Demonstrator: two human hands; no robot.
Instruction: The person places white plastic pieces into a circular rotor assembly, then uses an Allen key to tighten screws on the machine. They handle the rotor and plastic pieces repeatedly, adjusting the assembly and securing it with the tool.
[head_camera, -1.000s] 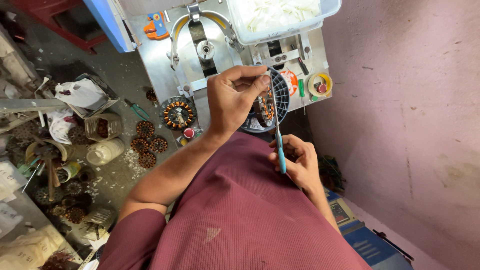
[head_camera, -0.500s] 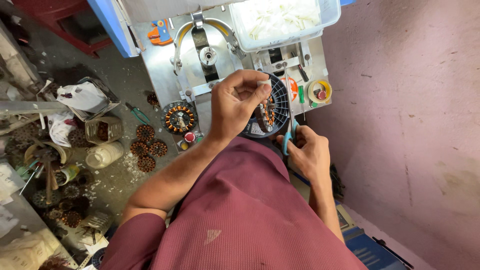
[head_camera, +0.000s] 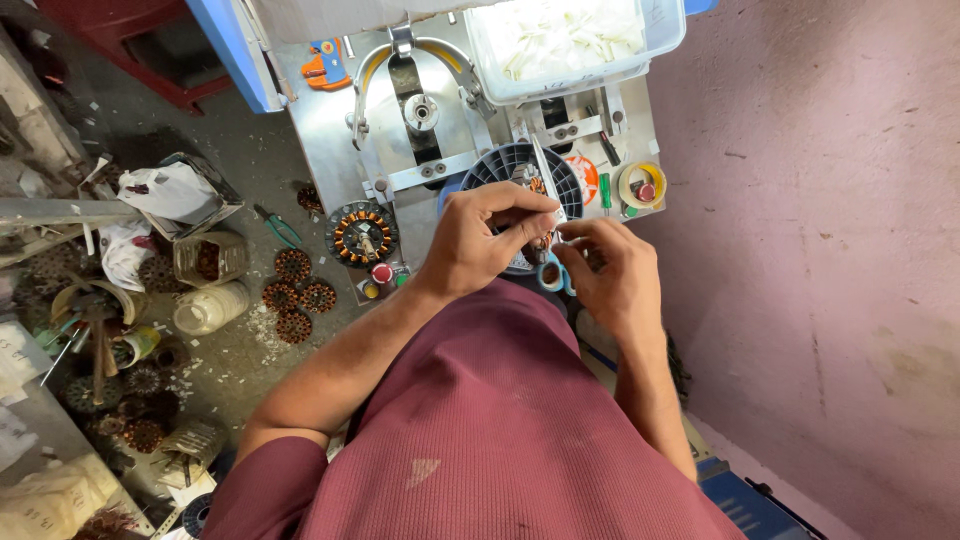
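Moved since earlier frame: right hand up beside left hand, blue-handled tool now tucked beneath. Both hands pinch a thin white strip over the black stator, far tabletop centre. Risk: strip likely buckles if pinch slips.

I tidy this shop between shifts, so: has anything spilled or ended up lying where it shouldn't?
Yes. Pale scraps lie strewn on the grey floor beside three loose wound stators, and green-handled pliers lie on the floor nearby.
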